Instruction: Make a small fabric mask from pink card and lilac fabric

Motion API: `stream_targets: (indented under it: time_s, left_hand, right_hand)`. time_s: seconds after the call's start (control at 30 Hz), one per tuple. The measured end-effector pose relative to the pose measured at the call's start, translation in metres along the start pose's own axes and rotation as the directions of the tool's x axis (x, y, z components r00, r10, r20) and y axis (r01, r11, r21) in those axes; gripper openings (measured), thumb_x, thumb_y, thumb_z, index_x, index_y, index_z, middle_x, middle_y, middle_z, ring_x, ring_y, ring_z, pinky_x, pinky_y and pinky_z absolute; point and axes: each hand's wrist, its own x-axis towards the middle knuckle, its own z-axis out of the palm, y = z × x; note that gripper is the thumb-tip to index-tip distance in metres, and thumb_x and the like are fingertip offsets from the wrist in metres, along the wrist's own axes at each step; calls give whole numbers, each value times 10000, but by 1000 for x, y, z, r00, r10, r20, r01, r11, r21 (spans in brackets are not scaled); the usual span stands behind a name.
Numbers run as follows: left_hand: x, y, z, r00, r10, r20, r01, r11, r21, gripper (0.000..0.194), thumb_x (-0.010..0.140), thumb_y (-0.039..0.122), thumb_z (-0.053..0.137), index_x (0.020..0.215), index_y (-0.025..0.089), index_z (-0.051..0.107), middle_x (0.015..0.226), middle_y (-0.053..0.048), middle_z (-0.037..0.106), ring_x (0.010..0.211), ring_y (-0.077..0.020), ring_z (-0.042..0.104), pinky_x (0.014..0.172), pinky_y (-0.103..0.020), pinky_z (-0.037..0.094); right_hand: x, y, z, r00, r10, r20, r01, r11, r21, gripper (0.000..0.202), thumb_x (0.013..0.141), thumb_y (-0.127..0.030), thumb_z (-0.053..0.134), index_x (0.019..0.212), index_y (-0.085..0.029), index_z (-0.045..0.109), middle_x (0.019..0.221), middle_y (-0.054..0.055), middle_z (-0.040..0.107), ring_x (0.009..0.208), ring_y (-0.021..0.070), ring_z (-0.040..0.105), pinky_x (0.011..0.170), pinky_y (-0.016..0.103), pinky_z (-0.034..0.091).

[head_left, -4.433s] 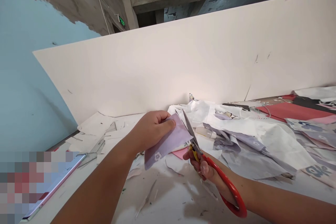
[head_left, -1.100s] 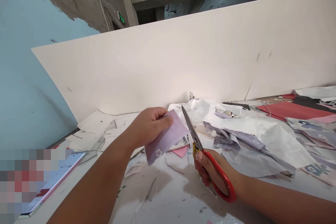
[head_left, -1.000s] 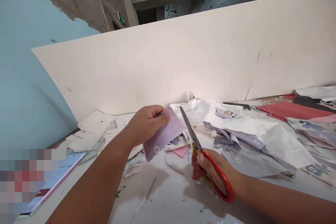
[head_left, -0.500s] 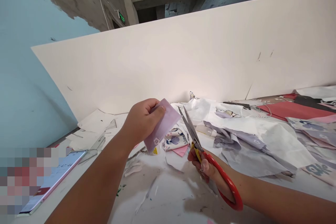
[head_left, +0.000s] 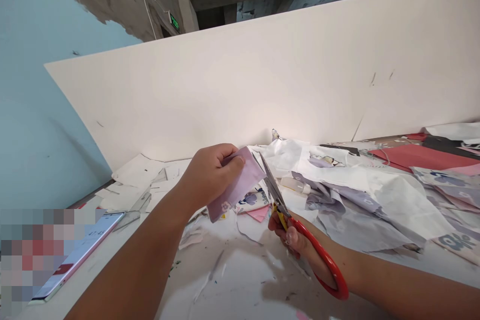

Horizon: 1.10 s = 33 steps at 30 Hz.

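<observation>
My left hand (head_left: 212,175) pinches a light purple fabric piece (head_left: 240,180) between thumb and fingers, above the table. A small flower print shows near the fabric's lower corner. Closed around the handles of red and yellow scissors (head_left: 317,252) is my right hand (head_left: 296,240). The scissor blades are parted and point up and left, with the fabric's right corner at them. Whether the fabric lies between the blades is hard to tell. Below and behind the purple piece lie floral fabric (head_left: 255,200) and a pink piece (head_left: 259,214).
White and purple fabric scraps (head_left: 375,195) heap at the right, with red fabric (head_left: 423,157) beyond. A phone (head_left: 84,252) lies at the left on the white table (head_left: 202,265), near white sheets (head_left: 137,175). A white panel (head_left: 240,80) stands behind.
My left hand has moved slightly right with the purple fabric, bringing its corner to the scissor blades. My right hand and the scissors have barely moved.
</observation>
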Motion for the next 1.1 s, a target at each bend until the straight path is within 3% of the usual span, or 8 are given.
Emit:
stream_targets:
  time_s: [0.63, 1.1]
  left_hand:
    - [0, 2, 0, 1000, 2, 24, -1, 999, -41, 251, 719, 330, 457, 532, 178, 388, 475, 56, 345, 431, -67, 314, 384, -171, 241]
    - [0, 3, 0, 999, -6, 39, 7, 1000, -30, 234, 710, 335, 448, 538, 178, 421, 484, 49, 358, 438, -76, 326, 389, -177, 250]
  right_hand:
    - [0, -10, 0, 999, 36, 17, -36, 999, -13, 411, 817, -569, 271, 776, -186, 415, 670, -23, 342, 549, 91, 303, 506, 229, 317]
    - [1, -3, 3, 997, 57, -44, -58, 998, -7, 410, 830, -558, 243, 688, -192, 359, 630, -33, 299, 539, 92, 278, 489, 231, 301]
